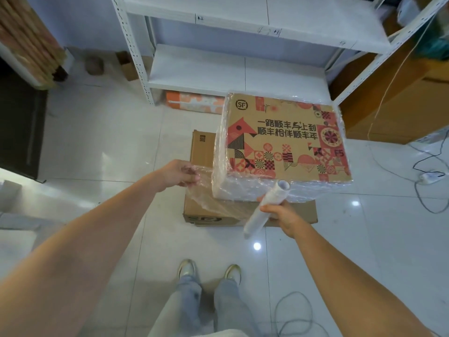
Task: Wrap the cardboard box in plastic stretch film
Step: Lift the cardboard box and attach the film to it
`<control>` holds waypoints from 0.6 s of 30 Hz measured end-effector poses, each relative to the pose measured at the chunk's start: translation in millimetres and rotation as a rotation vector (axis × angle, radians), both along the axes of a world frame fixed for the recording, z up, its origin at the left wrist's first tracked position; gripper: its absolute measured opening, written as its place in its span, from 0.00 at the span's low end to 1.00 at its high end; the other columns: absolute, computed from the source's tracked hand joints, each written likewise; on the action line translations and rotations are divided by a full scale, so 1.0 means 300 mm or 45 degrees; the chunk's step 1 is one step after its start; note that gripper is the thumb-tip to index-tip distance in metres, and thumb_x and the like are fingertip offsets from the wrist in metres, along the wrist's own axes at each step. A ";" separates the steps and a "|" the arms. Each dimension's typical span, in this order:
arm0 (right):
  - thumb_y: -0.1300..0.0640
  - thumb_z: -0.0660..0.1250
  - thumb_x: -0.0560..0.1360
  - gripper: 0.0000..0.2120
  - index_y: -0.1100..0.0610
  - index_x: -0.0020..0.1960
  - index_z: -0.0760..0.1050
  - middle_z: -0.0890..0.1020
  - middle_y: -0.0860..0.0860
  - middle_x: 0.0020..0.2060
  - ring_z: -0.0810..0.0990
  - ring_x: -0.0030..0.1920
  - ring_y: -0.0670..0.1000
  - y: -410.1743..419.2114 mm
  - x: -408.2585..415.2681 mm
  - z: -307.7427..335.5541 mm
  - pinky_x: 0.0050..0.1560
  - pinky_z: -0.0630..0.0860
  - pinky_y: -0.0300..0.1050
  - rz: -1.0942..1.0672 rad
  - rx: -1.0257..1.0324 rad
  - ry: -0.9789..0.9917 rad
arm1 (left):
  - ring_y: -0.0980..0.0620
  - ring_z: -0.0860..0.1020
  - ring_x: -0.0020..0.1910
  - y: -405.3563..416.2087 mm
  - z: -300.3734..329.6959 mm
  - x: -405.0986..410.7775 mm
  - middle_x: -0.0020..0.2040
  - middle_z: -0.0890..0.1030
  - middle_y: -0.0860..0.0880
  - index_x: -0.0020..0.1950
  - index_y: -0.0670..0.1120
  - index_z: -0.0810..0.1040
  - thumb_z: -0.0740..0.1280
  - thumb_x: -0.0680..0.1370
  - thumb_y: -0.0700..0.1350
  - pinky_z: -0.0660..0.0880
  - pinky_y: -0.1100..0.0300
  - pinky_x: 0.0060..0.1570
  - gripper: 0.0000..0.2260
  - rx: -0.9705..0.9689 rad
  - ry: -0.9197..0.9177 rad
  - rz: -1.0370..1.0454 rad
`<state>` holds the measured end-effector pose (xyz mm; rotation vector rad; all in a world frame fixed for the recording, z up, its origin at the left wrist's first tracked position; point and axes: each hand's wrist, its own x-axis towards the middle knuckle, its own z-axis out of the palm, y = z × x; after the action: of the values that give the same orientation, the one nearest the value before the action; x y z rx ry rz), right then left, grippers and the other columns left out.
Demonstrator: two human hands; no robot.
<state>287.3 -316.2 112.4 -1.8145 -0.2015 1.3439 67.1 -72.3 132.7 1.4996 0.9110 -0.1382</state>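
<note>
A cardboard box (pixel 284 139) printed with red and black patterns stands on a plain brown box (pixel 201 149) on the floor. Clear stretch film covers its sides. My right hand (pixel 281 215) grips the white film roll (pixel 266 207) at the box's near face, tilted with its top end against the box. A loose sheet of film (pixel 213 198) runs from the roll leftward. My left hand (pixel 182 173) pinches that sheet's edge just left of the box's near left corner.
A white metal shelf rack (pixel 233 69) stands behind the boxes, with an orange patterned package (pixel 194 103) under it. Wooden furniture (pixel 393 100) is at the right. Cables and a power strip (pixel 427 177) lie on the tiled floor. My feet (pixel 209 269) are below.
</note>
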 end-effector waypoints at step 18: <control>0.68 0.75 0.67 0.25 0.58 0.61 0.75 0.77 0.52 0.49 0.75 0.53 0.53 0.005 0.003 -0.178 0.54 0.72 0.46 -0.302 -0.125 -0.285 | 0.50 0.78 0.39 -0.023 -0.136 0.033 0.37 0.80 0.45 0.45 0.40 0.81 0.69 0.75 0.32 0.76 0.56 0.52 0.04 0.301 0.060 0.367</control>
<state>288.3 -314.6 59.1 -2.0019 -0.0365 1.0014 77.1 -79.3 91.8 1.5669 1.2034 0.1501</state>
